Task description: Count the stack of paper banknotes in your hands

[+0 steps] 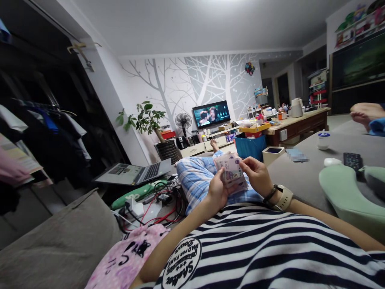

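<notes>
A small stack of banknotes (231,169), pale purple with a printed 5, is held up above my lap. My left hand (217,186) grips the stack from its lower left, thumb across the front. At the upper right edge, my right hand (255,172) pinches a corner of the notes between thumb and fingers. Behind the notes lie my legs in blue-and-white checked trousers (192,176). A watch with a pale strap (283,197) and a dark bracelet circle my right wrist. How many notes there are cannot be told.
On the left stands an open laptop (135,173) above tangled cables (168,204) and a pink cushion (129,257). To the right are a green neck pillow (343,192), a remote (352,161), a white jar (323,141) and another person's foot (362,113).
</notes>
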`<state>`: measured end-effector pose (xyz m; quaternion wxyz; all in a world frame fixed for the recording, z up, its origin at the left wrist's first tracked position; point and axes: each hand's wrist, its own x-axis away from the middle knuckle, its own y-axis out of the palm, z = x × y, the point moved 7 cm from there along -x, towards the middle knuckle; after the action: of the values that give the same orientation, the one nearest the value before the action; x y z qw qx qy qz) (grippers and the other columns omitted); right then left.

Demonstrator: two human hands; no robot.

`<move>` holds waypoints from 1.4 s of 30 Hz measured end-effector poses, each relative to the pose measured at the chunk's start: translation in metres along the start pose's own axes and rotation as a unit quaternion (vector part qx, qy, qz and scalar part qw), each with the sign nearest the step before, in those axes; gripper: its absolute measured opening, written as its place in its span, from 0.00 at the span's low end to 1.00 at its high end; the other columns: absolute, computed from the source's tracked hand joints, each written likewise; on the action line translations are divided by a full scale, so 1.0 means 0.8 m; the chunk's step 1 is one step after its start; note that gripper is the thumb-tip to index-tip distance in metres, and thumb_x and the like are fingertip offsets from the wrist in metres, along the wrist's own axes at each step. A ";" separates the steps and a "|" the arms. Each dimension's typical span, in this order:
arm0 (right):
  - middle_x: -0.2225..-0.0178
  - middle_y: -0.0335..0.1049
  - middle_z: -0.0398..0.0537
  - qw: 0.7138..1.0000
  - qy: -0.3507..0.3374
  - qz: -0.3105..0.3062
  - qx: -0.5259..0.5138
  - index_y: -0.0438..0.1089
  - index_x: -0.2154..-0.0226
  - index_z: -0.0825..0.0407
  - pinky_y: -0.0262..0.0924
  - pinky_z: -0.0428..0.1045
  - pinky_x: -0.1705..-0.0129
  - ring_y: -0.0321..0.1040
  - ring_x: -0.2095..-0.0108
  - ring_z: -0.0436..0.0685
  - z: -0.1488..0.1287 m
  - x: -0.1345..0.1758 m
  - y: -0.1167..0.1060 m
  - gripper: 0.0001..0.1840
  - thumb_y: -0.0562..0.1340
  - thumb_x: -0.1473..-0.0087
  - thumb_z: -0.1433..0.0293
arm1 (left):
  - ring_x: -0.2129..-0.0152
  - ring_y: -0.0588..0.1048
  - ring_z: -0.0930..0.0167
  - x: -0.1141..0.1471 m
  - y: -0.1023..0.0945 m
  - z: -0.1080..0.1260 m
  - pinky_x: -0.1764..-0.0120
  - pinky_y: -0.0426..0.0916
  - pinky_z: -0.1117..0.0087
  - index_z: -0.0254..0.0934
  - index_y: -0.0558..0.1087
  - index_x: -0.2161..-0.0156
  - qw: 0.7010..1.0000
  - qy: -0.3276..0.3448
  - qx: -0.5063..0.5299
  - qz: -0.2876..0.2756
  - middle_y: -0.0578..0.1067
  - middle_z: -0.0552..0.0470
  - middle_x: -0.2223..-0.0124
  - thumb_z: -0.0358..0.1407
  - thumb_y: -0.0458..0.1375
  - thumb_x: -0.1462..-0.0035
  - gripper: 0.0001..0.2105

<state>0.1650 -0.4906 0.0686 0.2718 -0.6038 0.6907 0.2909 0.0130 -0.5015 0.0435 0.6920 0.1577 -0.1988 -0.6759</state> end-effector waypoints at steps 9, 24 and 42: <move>0.76 0.68 0.42 0.997 -0.061 -0.026 0.041 0.72 0.69 0.50 0.56 0.49 0.70 0.62 0.75 0.52 -0.018 0.010 0.004 0.16 0.62 0.39 0.55 | 0.69 0.82 0.64 -0.005 0.000 -0.002 0.65 0.78 0.64 0.33 0.77 0.46 1.000 0.025 0.002 -0.011 0.83 0.43 0.65 0.33 0.48 0.33 0.19; 0.79 0.59 0.39 0.998 -0.050 -0.047 0.015 0.66 0.75 0.49 0.50 0.49 0.73 0.53 0.76 0.51 -0.020 0.008 0.007 0.23 0.61 0.38 0.51 | 0.69 0.81 0.65 0.000 0.004 -0.001 0.64 0.78 0.65 0.32 0.78 0.51 0.998 0.042 -0.037 -0.028 0.83 0.45 0.64 0.32 0.52 0.37 0.16; 0.80 0.60 0.36 0.995 0.073 0.030 -0.060 0.66 0.68 0.47 0.50 0.49 0.75 0.55 0.78 0.52 0.032 -0.009 -0.002 0.23 0.69 0.52 0.47 | 0.60 0.83 0.57 -0.010 0.007 -0.007 0.51 0.77 0.56 0.30 0.77 0.59 0.996 0.068 0.031 -0.052 0.83 0.43 0.67 0.27 0.60 0.47 0.09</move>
<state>0.1680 -0.4674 0.0564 0.1752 -0.6179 0.7076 0.2947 0.0208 -0.4933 0.0412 0.6623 0.2353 -0.1635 -0.6923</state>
